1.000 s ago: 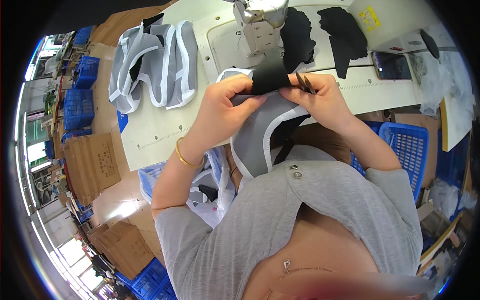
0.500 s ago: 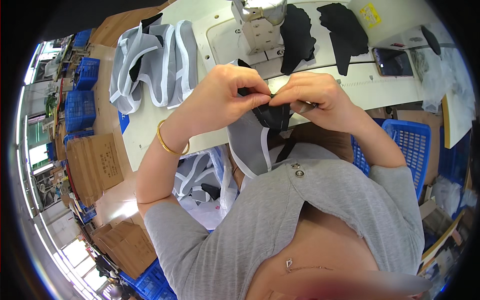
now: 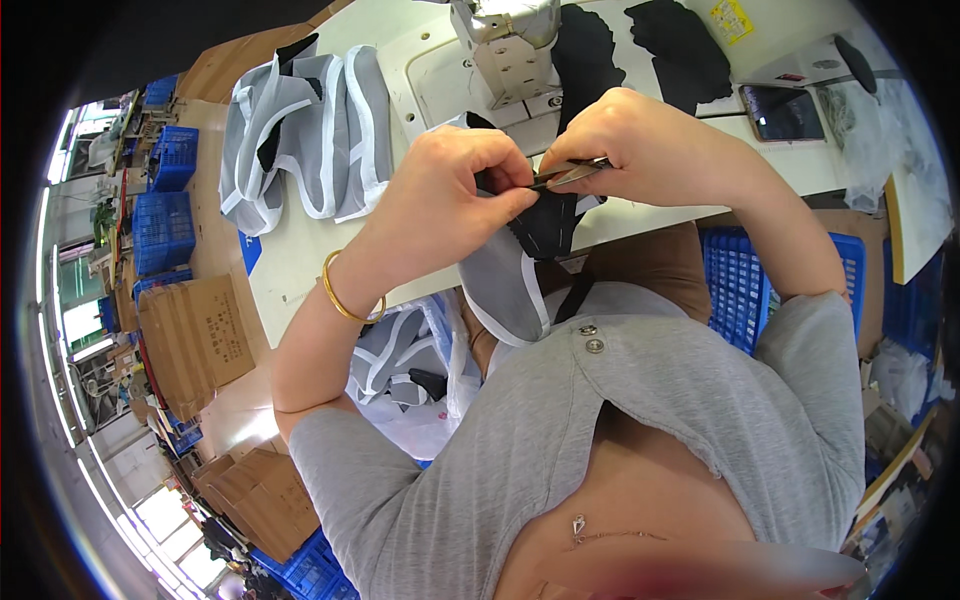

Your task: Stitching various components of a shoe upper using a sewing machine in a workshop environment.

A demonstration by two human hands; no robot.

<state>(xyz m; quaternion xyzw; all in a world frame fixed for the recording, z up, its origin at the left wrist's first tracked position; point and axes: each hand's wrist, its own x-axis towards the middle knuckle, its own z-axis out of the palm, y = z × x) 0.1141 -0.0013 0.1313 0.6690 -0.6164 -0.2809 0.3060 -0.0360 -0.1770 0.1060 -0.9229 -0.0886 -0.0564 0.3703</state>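
White table (image 3: 290, 272), grey-and-black fabric (image 3: 497, 285), white-edged

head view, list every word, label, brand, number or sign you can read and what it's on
None can be read clearly.
Brown cardboard box: dark print, too small and blurred.
Yellow sticker at the upper right: markings too small.
Small red label above the phone: too small.

On the table (image 3: 290, 270), a sewing machine (image 3: 508, 58) is standing between stitched pieces (image 3: 322, 150), left, and cloth pieces (image 3: 680, 55) and a phone (image 3: 780, 114), right. In front, a workpiece (image 3: 495, 288) is hanging right of a bag (image 3: 462, 370), left of a basket (image 3: 732, 290).
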